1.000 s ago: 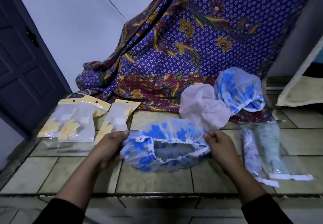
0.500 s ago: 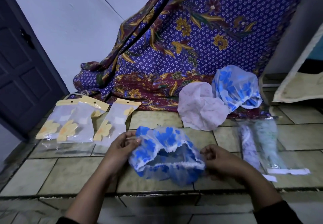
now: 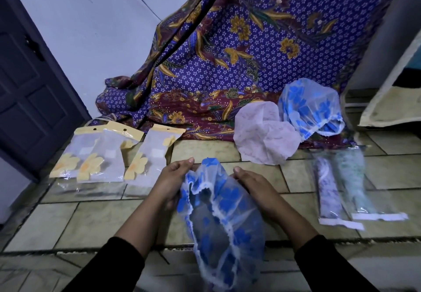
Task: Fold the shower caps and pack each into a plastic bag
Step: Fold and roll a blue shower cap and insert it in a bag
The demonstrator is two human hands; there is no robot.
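Far left of frame: dark panelled door [image 3: 27, 98], shut.

Left of centre, flat on the tiled floor [image 3: 91, 218]: three plastic bags with yellow flower print [image 3: 98, 155], yellow header strips at the top, two overlapping, the third just beside them on the right.

Upper centre, draped down to the floor: patterned cloth [image 3: 227, 52], purple with gold leaves.

Centre, lower half: left hand [image 3: 173, 182], black sleeve, grip closed on the left edge of the blue-flowered shower cap [image 3: 218, 218], fingers pointing up-frame. Cap lifted off the floor, squeezed narrow between both hands, frilled elastic rim toward the camera, body hanging toward the bottom edge of the frame. Right hand [image 3: 252, 187], black sleeve, seen from the back, grip closed on the cap's right edge, near the left hand at the cap's top.

Right of centre, by the hem of the cloth: pale pink cap [image 3: 262, 136], spread open; touching it on the right, second blue-flowered cap [image 3: 309, 107], puffed up.

Right, on the floor: two packed bags [image 3: 325, 191], long and narrow, side by side, each with a rolled cap inside, white strips at the near ends.
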